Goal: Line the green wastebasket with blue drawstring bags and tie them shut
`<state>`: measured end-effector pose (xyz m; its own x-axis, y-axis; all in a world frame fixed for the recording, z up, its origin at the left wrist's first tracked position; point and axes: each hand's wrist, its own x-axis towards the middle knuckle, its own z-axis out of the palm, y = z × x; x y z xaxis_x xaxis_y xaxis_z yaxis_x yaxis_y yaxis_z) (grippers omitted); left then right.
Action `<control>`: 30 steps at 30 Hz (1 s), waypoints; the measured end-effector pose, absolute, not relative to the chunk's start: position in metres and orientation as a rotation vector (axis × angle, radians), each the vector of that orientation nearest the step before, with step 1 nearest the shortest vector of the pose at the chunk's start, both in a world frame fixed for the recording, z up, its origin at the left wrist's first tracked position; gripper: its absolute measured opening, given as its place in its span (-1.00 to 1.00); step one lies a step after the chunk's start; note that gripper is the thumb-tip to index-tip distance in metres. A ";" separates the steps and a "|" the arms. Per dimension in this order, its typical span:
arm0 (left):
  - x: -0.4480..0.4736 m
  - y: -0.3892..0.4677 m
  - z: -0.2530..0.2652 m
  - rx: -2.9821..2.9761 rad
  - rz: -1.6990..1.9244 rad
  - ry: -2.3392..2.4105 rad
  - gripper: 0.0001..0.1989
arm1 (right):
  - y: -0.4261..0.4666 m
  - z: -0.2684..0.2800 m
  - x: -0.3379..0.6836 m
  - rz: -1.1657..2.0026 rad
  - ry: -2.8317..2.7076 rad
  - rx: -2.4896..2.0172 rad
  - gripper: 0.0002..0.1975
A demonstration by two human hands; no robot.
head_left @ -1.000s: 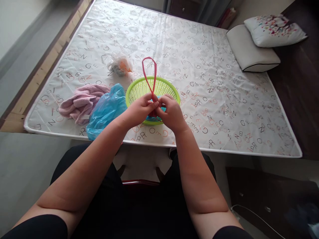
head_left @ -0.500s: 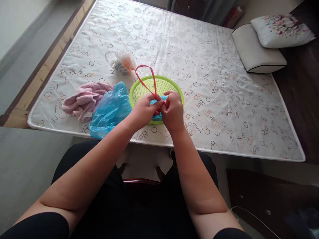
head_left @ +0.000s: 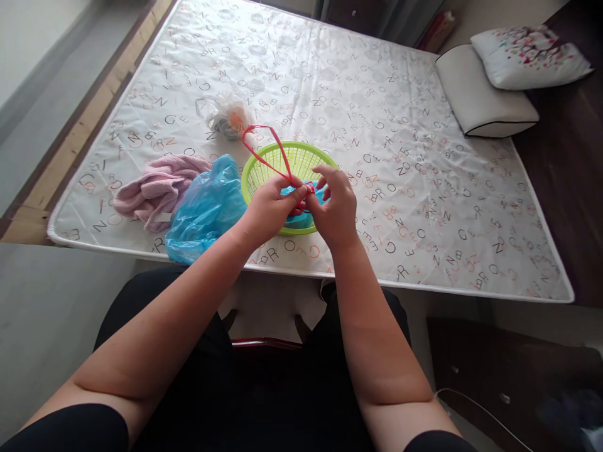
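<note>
Soft far-end glare on mattress (head_left: 372, 125)

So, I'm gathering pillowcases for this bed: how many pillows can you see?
2. A plain white pillow with dark piping is at the right of the mattress; a tree-print pillow partly covers it. I see no others, though one beneath could be hidden.

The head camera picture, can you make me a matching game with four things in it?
1. Thin looped red strip
2. Fuzzy pink cloth
3. Round green plastic basket
4. White tree-print pillow

A. By a pale, dark-edged cushion
B. Pinched by the left hand, near the right hand
C. Has blue material inside
D. Bunched up on the white letter-print mattress

Pairs: 1-B, 2-D, 3-C, 4-A
</note>
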<state>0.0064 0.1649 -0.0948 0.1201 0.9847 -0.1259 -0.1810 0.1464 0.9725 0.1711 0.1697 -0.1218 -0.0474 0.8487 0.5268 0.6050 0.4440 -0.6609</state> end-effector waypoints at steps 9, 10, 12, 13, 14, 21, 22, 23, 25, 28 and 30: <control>0.009 0.166 -0.095 0.973 1.114 1.075 -0.83 | 0.168 -0.117 0.165 0.543 -1.659 -1.281 -0.91; 0.009 0.166 -0.094 0.974 1.115 1.076 -0.83 | 0.167 -0.116 0.164 0.590 -1.618 -1.278 -0.92; 0.008 0.166 -0.094 0.977 1.113 1.077 -0.84 | 0.167 -0.115 0.163 0.701 -1.529 -1.266 -0.95; 0.008 0.166 -0.094 0.977 1.111 1.077 -0.84 | 0.168 -0.115 0.162 0.762 -1.486 -1.260 -0.97; 0.008 0.166 -0.095 0.977 1.107 1.077 -0.84 | 0.168 -0.114 0.162 0.823 -1.449 -1.254 -0.98; 0.000 0.172 -0.100 1.006 1.191 1.101 -0.79 | 0.174 -0.112 0.172 1.117 -1.352 -1.125 -0.75; -0.001 0.173 -0.100 1.019 1.211 1.101 -0.77 | 0.175 -0.114 0.174 1.143 -1.342 -1.106 -0.73; -0.002 0.173 -0.101 1.032 1.226 1.099 -0.75 | 0.176 -0.115 0.174 1.165 -1.320 -1.087 -0.72; -0.002 0.174 -0.102 1.057 1.233 1.095 -0.68 | 0.178 -0.120 0.173 1.199 -1.236 -1.056 -0.70; -0.002 0.173 -0.105 1.069 1.207 1.088 -0.61 | 0.180 -0.125 0.170 1.244 -1.129 -1.042 -0.63; -0.001 0.173 -0.106 1.071 1.188 1.075 -0.60 | 0.181 -0.127 0.168 1.253 -1.124 -1.051 -0.60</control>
